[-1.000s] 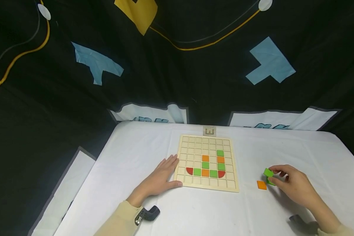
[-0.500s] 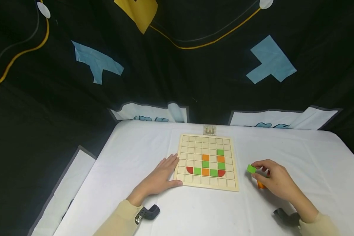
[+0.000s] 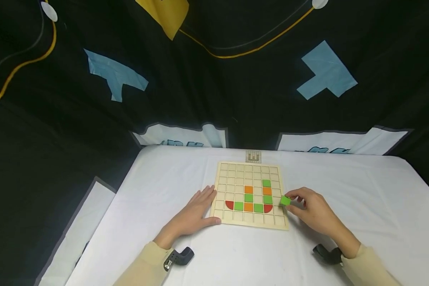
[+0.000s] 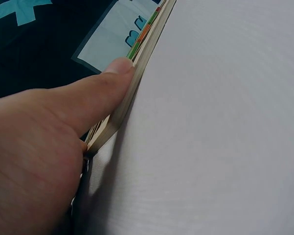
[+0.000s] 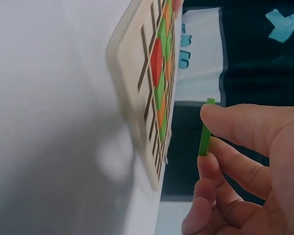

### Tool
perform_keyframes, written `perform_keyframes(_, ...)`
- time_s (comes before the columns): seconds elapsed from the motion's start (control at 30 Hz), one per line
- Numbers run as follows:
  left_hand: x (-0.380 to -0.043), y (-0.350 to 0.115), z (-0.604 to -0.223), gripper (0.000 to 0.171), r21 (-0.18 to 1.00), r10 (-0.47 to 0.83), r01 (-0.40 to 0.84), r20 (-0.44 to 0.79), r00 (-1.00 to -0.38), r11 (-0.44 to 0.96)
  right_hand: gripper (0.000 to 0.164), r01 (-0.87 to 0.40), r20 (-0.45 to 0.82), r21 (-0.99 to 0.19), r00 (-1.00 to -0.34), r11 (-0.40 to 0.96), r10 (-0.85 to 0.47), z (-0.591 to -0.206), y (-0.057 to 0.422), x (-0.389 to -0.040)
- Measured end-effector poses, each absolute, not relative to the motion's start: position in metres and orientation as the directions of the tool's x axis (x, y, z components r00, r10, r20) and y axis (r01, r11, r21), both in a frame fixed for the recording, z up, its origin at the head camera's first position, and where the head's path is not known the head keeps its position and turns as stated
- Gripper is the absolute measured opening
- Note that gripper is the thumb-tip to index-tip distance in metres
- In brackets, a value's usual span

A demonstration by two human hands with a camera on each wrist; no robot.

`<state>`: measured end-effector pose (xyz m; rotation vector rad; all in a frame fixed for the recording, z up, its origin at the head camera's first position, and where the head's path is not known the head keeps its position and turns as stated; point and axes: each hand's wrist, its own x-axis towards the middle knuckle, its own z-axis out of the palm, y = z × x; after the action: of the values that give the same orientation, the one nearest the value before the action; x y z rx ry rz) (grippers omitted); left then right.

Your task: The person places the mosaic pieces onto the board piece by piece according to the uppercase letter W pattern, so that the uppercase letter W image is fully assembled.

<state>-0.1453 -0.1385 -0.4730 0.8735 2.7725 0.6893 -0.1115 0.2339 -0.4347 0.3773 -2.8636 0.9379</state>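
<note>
My right hand (image 3: 314,210) pinches a green square tile (image 3: 285,201) between thumb and fingertips, just above the right edge of the wooden grid board (image 3: 236,171). In the right wrist view the green tile (image 5: 205,128) appears edge-on, apart from the board (image 5: 122,49). My left hand (image 3: 194,214) lies spread with straight fingers against the board's left side. Its thumb (image 4: 100,93) touches the near left corner area. Green and orange square tiles and two red rounded tiles (image 3: 229,205) sit in the board's cells.
A small card with a grid pattern (image 3: 253,156) lies behind the board. White cloth (image 3: 361,190) covers the table. A dark curtain (image 3: 214,95) hangs at the back. Each wrist carries a dark device, such as the left wrist camera (image 3: 182,257).
My right hand has carried the green tile leftward from the table's right side to the board's edge. The loose orange tile there is now hidden from view. My left hand stays put.
</note>
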Motion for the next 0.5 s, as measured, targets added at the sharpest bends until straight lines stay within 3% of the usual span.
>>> perform_keyframes(0.5, -0.145, -0.139, -0.473, 0.096, 0.477, 0.568, 0.496, -0.009, -0.823, 0.726, 0.029, -0.287, 0.159, -0.595, -0.958, 0.751, -0.24, -0.437, 0.199, -0.129)
